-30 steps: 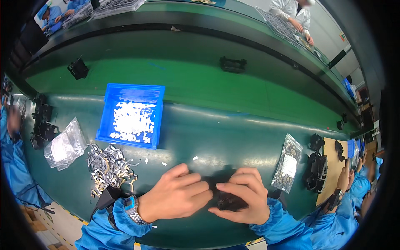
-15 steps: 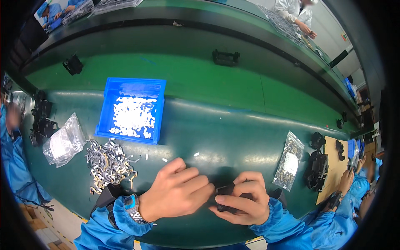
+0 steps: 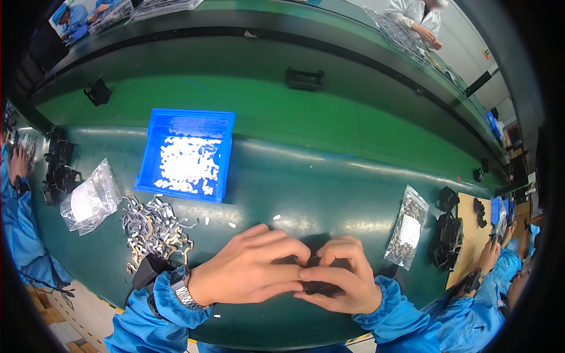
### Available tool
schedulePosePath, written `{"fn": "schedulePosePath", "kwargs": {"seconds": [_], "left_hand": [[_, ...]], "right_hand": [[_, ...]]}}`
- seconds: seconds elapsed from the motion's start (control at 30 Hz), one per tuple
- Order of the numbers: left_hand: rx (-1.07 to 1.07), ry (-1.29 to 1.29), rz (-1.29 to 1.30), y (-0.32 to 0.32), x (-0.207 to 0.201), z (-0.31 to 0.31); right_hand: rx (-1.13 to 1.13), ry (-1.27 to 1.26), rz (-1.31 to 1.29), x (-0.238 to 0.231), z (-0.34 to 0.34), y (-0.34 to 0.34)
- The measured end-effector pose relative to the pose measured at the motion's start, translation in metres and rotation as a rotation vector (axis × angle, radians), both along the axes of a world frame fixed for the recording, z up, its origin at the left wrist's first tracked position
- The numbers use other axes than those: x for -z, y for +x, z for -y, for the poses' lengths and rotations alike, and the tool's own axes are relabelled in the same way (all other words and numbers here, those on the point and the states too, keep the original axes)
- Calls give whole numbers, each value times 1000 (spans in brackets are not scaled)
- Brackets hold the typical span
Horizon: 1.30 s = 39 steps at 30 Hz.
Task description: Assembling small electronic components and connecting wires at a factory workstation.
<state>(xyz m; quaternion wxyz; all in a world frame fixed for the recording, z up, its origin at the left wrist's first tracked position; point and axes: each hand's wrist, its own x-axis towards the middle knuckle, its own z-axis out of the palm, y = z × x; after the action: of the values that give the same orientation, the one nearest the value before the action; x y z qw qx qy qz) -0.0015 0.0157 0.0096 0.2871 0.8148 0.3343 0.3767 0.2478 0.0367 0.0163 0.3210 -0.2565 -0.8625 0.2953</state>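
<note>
At the near side of the dark green counter (image 3: 341, 197), I see 2 bare hands meeting at a small black part (image 3: 322, 287). The right hand (image 3: 348, 279) has its thumb and fingers curled around it, partly closed. The left hand (image 3: 253, 269) bends its fingers at the part's left side; whether they grip anything, I cannot tell. Past the left wrist lies a pile of short cables (image 3: 154, 229), and just beyond it, a blue bin (image 3: 191, 119) of white pieces (image 3: 188, 165). 2 clear bags (image 3: 407, 228) rest well apart.
</note>
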Motion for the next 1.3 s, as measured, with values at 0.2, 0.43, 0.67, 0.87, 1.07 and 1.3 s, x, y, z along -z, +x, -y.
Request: {"fn": "schedulePosePath", "kwargs": {"seconds": [0.2, 0.43, 0.67, 0.87, 1.07, 1.3], "left_hand": [[-40, 64, -43, -3, 0, 1], [5, -12, 87, -2, 6, 3], [40, -35, 126, -4, 5, 0], [32, -56, 144, -3, 6, 2], [-6, -63, 181, -3, 6, 1], [-40, -82, 207, -1, 5, 0]], "right_hand": [[80, 22, 97, -14, -6, 6], [-3, 71, 176, -11, -8, 8], [10, 168, 226, -12, -5, 11], [23, 258, 184, -16, -1, 7], [48, 392, 161, -15, 1, 5], [35, 484, 116, -13, -1, 5]]}}
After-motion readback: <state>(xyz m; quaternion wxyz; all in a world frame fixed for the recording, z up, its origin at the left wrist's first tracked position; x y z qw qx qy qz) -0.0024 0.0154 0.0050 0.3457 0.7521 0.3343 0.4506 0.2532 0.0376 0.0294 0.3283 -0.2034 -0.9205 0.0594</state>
